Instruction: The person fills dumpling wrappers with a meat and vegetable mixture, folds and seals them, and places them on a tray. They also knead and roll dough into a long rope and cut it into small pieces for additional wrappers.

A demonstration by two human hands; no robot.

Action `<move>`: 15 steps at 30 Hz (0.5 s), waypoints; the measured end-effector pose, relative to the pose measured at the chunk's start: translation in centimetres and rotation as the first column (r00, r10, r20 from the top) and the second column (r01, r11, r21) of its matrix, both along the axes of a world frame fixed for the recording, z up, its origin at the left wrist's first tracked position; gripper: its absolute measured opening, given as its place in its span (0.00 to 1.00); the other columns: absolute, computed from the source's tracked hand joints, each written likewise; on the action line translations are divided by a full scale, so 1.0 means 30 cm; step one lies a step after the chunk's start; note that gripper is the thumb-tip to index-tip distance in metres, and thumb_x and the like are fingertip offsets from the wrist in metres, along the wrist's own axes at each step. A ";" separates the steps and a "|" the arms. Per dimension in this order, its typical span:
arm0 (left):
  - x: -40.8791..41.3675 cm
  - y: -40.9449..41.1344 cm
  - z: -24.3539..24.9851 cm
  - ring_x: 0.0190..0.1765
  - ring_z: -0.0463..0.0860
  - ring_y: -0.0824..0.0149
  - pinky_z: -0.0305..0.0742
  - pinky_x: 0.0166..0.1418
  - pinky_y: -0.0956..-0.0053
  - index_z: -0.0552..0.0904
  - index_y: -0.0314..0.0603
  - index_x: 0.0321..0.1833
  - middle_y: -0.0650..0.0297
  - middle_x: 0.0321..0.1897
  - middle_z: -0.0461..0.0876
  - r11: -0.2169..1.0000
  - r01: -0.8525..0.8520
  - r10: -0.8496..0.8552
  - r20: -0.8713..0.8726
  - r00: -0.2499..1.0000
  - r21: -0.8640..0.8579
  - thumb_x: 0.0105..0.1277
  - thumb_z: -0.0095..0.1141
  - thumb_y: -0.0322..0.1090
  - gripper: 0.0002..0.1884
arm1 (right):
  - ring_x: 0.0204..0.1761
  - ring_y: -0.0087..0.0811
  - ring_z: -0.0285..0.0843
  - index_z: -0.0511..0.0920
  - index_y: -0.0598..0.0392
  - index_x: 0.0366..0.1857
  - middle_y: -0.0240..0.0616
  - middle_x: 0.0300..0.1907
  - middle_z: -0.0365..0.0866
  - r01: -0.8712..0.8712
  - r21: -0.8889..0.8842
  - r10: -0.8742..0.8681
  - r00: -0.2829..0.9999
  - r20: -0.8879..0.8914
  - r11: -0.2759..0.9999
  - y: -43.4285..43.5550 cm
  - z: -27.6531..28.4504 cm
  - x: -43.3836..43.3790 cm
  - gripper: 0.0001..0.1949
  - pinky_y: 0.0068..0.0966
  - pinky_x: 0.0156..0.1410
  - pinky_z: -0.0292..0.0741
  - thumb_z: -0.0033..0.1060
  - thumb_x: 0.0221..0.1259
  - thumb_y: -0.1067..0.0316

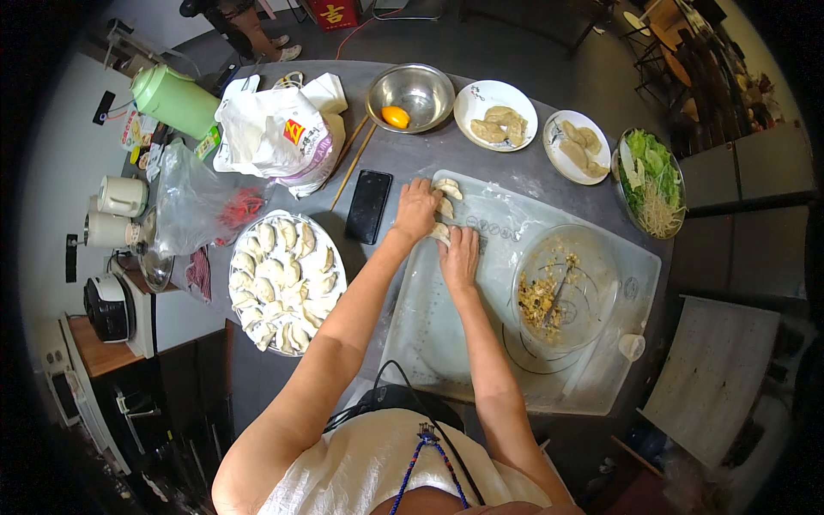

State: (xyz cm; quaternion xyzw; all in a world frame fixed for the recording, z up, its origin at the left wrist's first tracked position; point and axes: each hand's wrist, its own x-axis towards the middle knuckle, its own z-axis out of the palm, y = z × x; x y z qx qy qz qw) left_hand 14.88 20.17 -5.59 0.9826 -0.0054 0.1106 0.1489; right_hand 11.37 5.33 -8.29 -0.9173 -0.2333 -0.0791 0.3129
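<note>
Three folded dumplings lie in a short column at the far left corner of a translucent pastry mat (444, 335). The farthest dumpling (449, 188) and the middle dumpling (445, 207) sit beside the fingers of my left hand (417, 205), which bends over the mat's edge. Between my two hands is the nearest dumpling (440, 233), touched by my right hand (459, 261). My fingers partly cover it, so their grip on it is unclear. To the left, a round tray (340, 270) carries many uncooked dumplings in rings. A clear bowl (599, 257) on the mat holds chopped filling and a utensil.
A black phone (369, 206), wooden chopsticks (353, 167) and a flour bag (277, 135) lie left of the mat. Behind it stand a steel bowl (425, 90), two plates of dumplings (496, 90) and a bowl of greens (650, 161). A person's legs (257, 32) show at the back.
</note>
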 end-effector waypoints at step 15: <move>0.017 0.027 -0.077 0.39 0.79 0.49 0.72 0.45 0.56 0.83 0.42 0.42 0.54 0.32 0.81 0.965 -0.113 0.092 -0.096 0.991 -0.235 0.48 0.64 0.34 0.16 | 0.42 0.45 0.67 0.75 0.52 0.44 0.41 0.36 0.67 0.113 0.009 -0.114 0.992 0.057 0.994 0.043 -0.006 0.030 0.22 0.41 0.48 0.66 0.72 0.42 0.70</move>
